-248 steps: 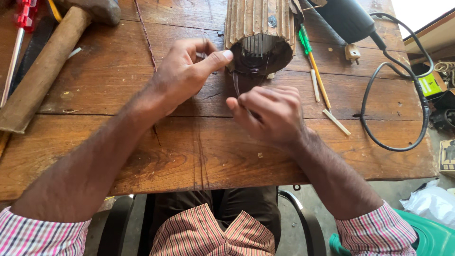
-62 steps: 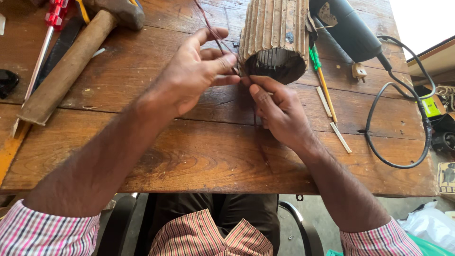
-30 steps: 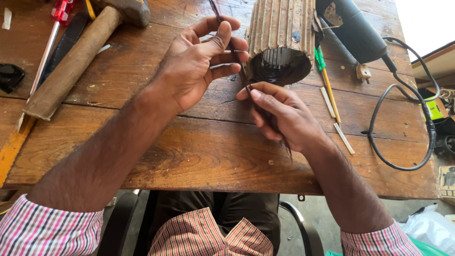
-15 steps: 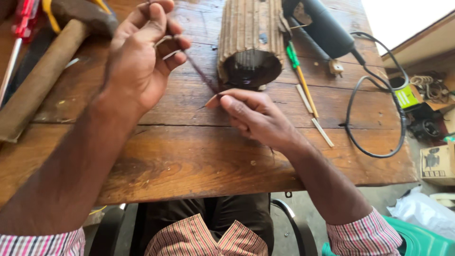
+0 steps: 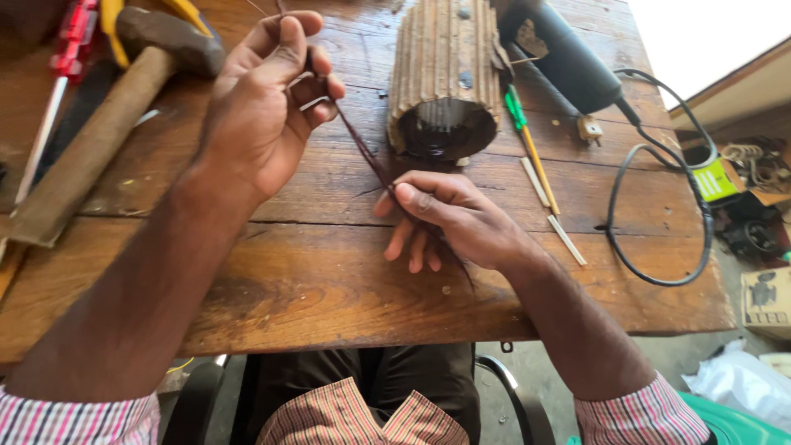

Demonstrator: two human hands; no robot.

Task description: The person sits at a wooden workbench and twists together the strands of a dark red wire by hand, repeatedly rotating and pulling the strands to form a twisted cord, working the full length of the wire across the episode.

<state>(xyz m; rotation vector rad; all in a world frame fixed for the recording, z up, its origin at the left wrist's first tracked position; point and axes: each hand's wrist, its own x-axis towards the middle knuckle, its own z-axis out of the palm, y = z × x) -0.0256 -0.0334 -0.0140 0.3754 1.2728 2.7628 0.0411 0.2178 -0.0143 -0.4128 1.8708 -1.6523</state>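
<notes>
In the head view, the left hand (image 5: 264, 107) is raised at the upper left of the frame, its fingers (image 5: 292, 49) clenched around the top end of a thin bundle of dark wire strands (image 5: 362, 152). The bundle runs down and to the right to the right hand (image 5: 461, 218) near the middle of the frame, whose thumb and forefinger pinch it while the other fingers spread down onto the wooden surface (image 5: 329, 280). Gripped at both ends like this, the strands are pulled into one straight, taut line, apparently to keep them together and untangled.

Just above the right hand lies a ribbed, rust-coloured cylindrical core (image 5: 445, 82), on its side with its open end toward the person, so the inside is within easy reach.

At the left lies a hammer (image 5: 99, 132) with a wooden handle, next to a red-handled tool (image 5: 66, 49). Right of the core are a green-and-yellow screwdriver (image 5: 527, 140), a black power tool (image 5: 560, 58) and its looped black cable (image 5: 659, 214).

At the right edge, off the surface, sit a small green-and-yellow box (image 5: 715, 180) and, lower down, a tan cardboard box (image 5: 766, 301) with dark print; white plastic bags (image 5: 741, 387) lie at the lower right.
</notes>
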